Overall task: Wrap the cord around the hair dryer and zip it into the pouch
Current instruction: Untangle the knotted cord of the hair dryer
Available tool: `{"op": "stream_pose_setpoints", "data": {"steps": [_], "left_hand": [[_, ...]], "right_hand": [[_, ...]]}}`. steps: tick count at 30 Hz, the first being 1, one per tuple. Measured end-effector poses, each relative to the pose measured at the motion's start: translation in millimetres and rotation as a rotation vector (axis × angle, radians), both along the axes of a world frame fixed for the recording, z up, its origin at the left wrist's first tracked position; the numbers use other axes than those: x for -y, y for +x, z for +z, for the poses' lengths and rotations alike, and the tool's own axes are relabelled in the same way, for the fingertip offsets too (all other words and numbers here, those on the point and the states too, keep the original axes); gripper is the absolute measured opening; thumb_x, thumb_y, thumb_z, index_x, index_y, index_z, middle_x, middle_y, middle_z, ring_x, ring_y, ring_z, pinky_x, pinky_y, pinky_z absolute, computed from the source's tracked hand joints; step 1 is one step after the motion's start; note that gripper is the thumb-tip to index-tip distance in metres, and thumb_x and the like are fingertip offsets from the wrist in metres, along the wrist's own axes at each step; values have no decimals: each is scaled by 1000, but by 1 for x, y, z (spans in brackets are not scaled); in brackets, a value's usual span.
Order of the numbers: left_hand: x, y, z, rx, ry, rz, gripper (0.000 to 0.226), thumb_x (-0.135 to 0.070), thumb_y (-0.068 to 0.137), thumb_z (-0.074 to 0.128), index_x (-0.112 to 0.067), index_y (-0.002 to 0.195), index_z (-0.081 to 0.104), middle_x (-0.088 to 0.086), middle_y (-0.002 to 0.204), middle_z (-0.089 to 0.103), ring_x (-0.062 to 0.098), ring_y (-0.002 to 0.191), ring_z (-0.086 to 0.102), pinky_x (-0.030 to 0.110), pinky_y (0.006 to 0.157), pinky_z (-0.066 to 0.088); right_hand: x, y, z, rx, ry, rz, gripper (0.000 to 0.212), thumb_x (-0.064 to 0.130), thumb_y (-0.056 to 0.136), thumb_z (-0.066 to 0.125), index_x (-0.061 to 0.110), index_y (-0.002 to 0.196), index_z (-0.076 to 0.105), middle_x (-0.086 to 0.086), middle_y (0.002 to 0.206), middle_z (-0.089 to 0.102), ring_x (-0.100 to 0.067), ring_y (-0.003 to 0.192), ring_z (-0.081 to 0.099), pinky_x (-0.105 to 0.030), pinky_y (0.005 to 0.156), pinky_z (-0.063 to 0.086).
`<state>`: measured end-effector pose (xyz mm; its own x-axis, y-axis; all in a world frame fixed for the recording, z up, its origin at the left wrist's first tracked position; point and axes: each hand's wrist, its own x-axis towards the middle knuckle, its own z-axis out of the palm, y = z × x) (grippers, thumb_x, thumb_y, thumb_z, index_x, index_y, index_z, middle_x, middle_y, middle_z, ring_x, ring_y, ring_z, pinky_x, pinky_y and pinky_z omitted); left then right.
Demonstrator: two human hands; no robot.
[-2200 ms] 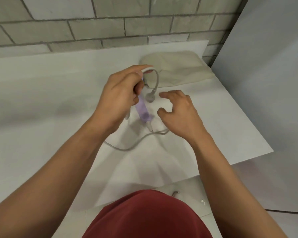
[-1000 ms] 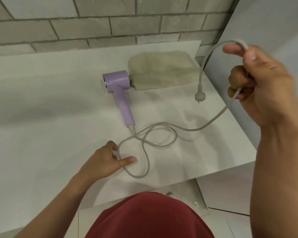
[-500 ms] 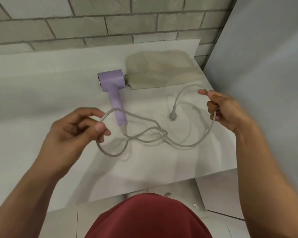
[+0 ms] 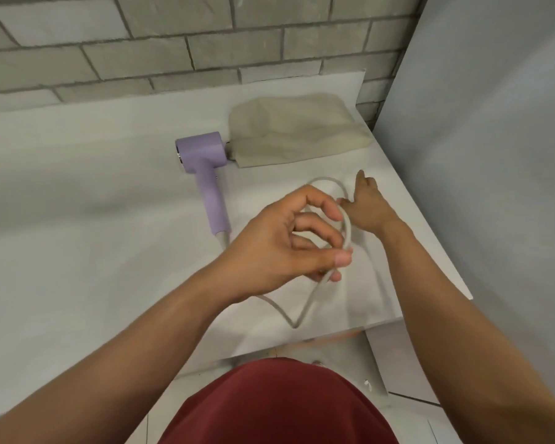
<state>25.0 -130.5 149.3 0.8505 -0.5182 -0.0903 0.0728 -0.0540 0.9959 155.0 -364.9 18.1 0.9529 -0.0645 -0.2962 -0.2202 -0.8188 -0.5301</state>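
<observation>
Closest to me is my red shirt (image 4: 279, 408), and both bare forearms reach out over the white table (image 4: 77, 213). My left hand (image 4: 289, 241) is raised above the tabletop with its fingers curled, and it pinches a loop of the grey cord (image 4: 349, 233) between the thumb and fingertips. Below that grip the cord drops to the table, bends sharply toward me, then runs back under my left wrist. From the top of the grip it arcs up and away in a rounded loop toward my right hand (image 4: 370, 208), which lies just beyond and to the right of the left one, low over the table. Its forefinger points away from me and its thumb reaches toward the loop. Whether it actually holds the cord I cannot tell, as my left fingers cover the spot where they meet. Beyond my left grip and off to its left, the lilac hair dryer (image 4: 210, 184) lies flat on the table, handle toward me, with the cord leaving the handle's end just left of my left hand. Farther than both hands, the beige pouch (image 4: 295, 133) lies flat with one end touching the dryer's head. Behind it stands a grey brick wall (image 4: 173, 43), and a plain grey panel (image 4: 494, 155) rises right of my right hand.
</observation>
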Motion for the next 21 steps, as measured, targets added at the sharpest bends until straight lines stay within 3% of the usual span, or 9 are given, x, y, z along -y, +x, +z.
{"op": "stream_pose_setpoints", "data": {"steps": [1,3,4,6,8,10,12,17,21], "left_hand": [[6,5,-1,0,2,55,38,-1,82,82,-14,102,53,8,86,73,30,69,74,41,70,63],[16,18,-4,17,0,171,42,-3,81,84,-15,97,47,4,80,73,24,66,72,35,66,61],[21,27,-6,35,1,221,44,-4,81,85,-16,95,45,3,77,74,20,65,70,33,63,59],[29,46,-10,70,12,312,45,-8,81,85,-18,95,44,1,76,75,16,64,67,31,56,53],[34,67,-12,95,17,408,45,-13,82,86,-19,94,43,2,80,77,10,62,65,28,52,47],[37,85,-14,93,14,462,45,-16,81,86,-21,93,43,5,85,78,8,59,62,26,51,46],[41,97,-16,65,33,443,42,-21,83,85,-21,95,45,7,89,79,12,62,64,27,53,49],[14,103,-33,189,184,315,17,-29,95,72,-18,93,59,2,87,78,17,72,73,34,66,58],[-47,93,-76,405,641,-41,22,-44,100,61,-26,107,71,-9,95,76,12,89,71,36,90,56]], "right_hand": [[0,-9,7,73,-2,-26,73,24,107,54,8,165,13,-13,167,20,-33,148,37,-40,117,33],[-1,-30,24,247,146,-137,51,20,107,52,19,156,43,-4,153,47,-28,129,57,-42,110,45],[-4,-43,34,288,345,-203,37,20,106,50,22,142,60,0,134,63,-24,111,66,-42,99,52],[-14,-75,57,195,846,-243,31,29,109,47,20,122,73,-5,107,75,-21,83,65,-37,74,52],[-21,-103,72,42,1077,-116,44,47,107,44,19,124,72,-12,110,76,-24,85,68,-33,71,53],[-29,-120,77,47,904,75,37,42,103,53,21,128,69,-8,109,78,-22,96,72,-30,78,57],[-35,-122,71,169,791,88,24,23,104,60,20,126,69,-5,98,79,-18,95,72,-29,79,58],[-32,-104,56,317,971,-307,23,16,108,54,19,124,71,-4,86,71,-16,83,68,-27,71,57],[-16,-85,30,332,747,-528,28,22,110,49,28,125,71,7,77,60,-7,70,56,-31,69,51]]}}
